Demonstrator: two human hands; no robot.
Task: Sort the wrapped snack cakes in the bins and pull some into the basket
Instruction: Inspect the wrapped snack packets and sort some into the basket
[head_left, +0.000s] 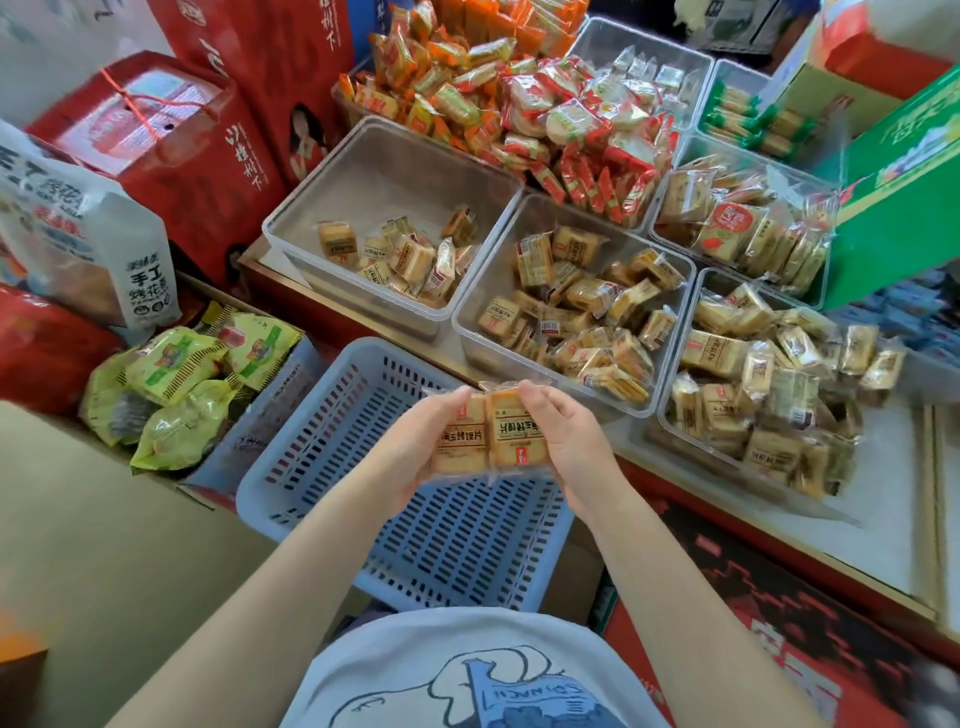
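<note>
Two wrapped tan snack cakes sit side by side above the blue slotted basket (363, 467). My left hand (415, 447) grips the left cake (460, 439) and my right hand (569, 441) grips the right cake (514, 434). The basket holds nothing else that I can see. Behind it stand clear bins: a left bin (332, 176) with a few cakes, a middle bin (467, 322) about half full, and a right bin (670, 415) piled high.
More clear bins at the back hold orange, red and green wrapped snacks (519, 104). Red gift boxes (171, 150) stand at the left, a carton of green-yellow packs (176, 379) beside the basket, and green boxes (898, 171) at the right.
</note>
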